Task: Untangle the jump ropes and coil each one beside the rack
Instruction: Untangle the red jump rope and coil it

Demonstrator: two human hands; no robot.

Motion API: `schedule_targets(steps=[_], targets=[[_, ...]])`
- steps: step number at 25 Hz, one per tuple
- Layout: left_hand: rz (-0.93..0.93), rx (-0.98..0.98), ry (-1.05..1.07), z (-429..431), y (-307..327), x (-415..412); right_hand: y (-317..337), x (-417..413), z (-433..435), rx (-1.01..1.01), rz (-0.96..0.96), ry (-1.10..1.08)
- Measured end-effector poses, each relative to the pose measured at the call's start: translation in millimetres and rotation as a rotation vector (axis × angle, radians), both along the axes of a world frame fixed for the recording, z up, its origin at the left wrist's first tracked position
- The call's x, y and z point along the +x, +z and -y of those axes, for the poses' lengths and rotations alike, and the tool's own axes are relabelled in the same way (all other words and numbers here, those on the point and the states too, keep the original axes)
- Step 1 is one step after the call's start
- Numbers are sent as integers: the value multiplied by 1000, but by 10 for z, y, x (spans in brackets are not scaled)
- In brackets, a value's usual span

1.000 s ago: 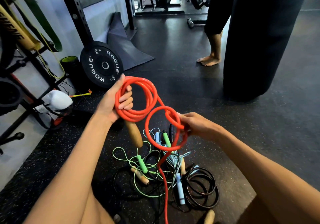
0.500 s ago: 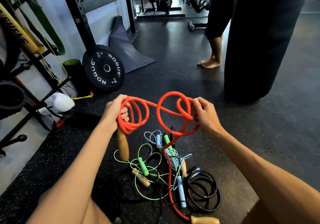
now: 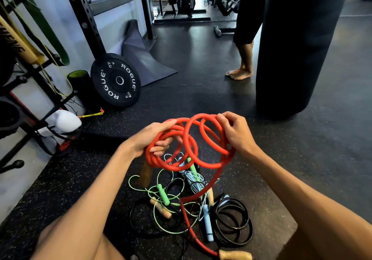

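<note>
A thick red jump rope point(image 3: 191, 139) is held above the floor in several loops. My left hand point(image 3: 153, 137) grips the gathered coil, and one wooden handle point(image 3: 145, 174) hangs below it. My right hand point(image 3: 233, 131) pinches a fresh loop at the right side of the coil. The red rope's tail runs down to a second wooden handle point(image 3: 234, 255) on the floor. Beneath lies a tangle: a thin green rope point(image 3: 161, 194), a light blue rope point(image 3: 207, 224) and a coiled black rope point(image 3: 233, 219).
A black rack point(image 3: 80, 12) stands at the left with a Rogue weight plate point(image 3: 115, 79) leaning on it. A black punching bag point(image 3: 298, 44) hangs at the right. A barefoot person point(image 3: 240, 73) stands beside it. White cloth point(image 3: 60, 122) sits by the left shelf.
My right hand has carried its red loop leftward and up against the coil in my left hand. The two loops, apart before, now overlap. The camera has tilted slightly.
</note>
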State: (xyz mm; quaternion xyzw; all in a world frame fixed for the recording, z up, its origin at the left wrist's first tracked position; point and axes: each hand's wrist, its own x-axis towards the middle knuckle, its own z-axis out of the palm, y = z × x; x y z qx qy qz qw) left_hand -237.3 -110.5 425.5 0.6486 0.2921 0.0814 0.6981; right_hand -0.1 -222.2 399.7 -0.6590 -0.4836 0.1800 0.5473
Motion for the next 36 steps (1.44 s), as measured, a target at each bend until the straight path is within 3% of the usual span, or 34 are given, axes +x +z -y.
schedule_targets(steps=[5,14,18,21,24,27,36], targets=[[-122,101,-103,195,13,139,-60,-40,-23,-16,105,15],[-121,62,-206,407,-14,254,-77,-200,-48,-159,112,-53],[-96,-82,-178,342,15,237,30,-295,35,152,441,-121],[-136,-87,-172,330,39,218,191,-373,145,262,461,167],[-148,-126,-168,267,29,176,174,-450,194,71,588,389],[-173,-133,-198,231,16,143,128,-419,167,-118,642,452],[-304,-168,-348,287,1,167,166,-345,195,-420,566,633]])
